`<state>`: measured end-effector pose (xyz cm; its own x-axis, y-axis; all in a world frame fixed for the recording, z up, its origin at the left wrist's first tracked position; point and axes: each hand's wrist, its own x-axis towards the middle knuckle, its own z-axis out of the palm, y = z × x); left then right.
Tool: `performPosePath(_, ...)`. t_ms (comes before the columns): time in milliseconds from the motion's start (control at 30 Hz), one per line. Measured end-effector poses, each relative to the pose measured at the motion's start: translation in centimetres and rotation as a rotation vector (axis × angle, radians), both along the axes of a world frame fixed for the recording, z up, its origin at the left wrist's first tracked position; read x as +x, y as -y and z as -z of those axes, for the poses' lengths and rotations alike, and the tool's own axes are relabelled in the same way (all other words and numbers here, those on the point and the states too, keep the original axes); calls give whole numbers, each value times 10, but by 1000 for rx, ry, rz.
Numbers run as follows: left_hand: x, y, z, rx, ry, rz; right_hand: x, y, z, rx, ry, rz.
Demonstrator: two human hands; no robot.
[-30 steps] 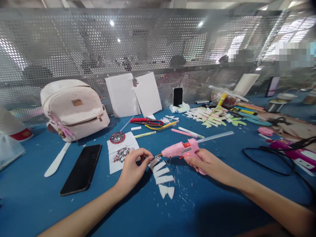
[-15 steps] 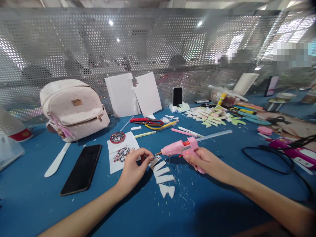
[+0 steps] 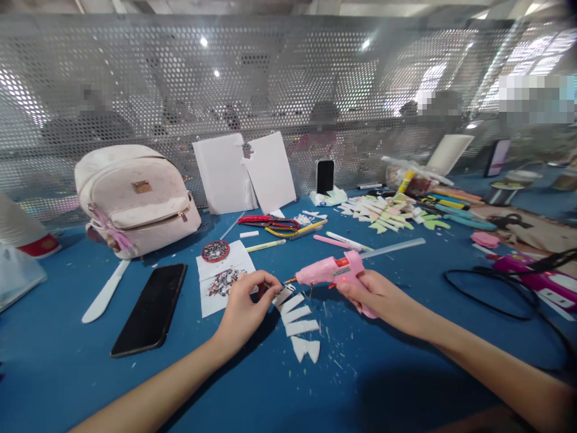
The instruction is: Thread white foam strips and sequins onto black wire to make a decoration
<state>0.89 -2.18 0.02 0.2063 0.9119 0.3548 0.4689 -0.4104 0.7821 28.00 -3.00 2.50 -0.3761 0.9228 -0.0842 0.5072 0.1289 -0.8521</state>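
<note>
My right hand [image 3: 372, 293] is wrapped round the handle of a pink hot glue gun [image 3: 327, 272], a clear glue stick [image 3: 396, 246] poking out of its back. Its metal nozzle points left, close to the fingertips of my left hand [image 3: 252, 300]. Those fingers are pinched together on something small and dark that I cannot make out. Just below them lies a fan of white cut strips [image 3: 297, 314] ending in a tail-shaped white piece [image 3: 306, 349]. Left of that hand, a white paper [image 3: 205, 304] carries loose multicoloured gems [image 3: 223, 281] and a round red-rimmed dish [image 3: 215, 251] of them.
At left are a black phone [image 3: 151, 310], a white plastic knife [image 3: 106, 294] and a pale pink backpack [image 3: 139, 198]. Behind lie red scissors [image 3: 265, 222], markers and a heap of cut pieces [image 3: 383, 210]. A black cable [image 3: 487, 310] and purple glue gun [image 3: 527, 276] are at right.
Both hands and the glue gun keep nearly the same position. The whole view has shifted very slightly.
</note>
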Motion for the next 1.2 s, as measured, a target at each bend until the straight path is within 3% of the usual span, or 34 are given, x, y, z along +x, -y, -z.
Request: performPosePath(1200,0,-2,-4,-48,66,-2,2,-1,-2,-42,-27,-2)
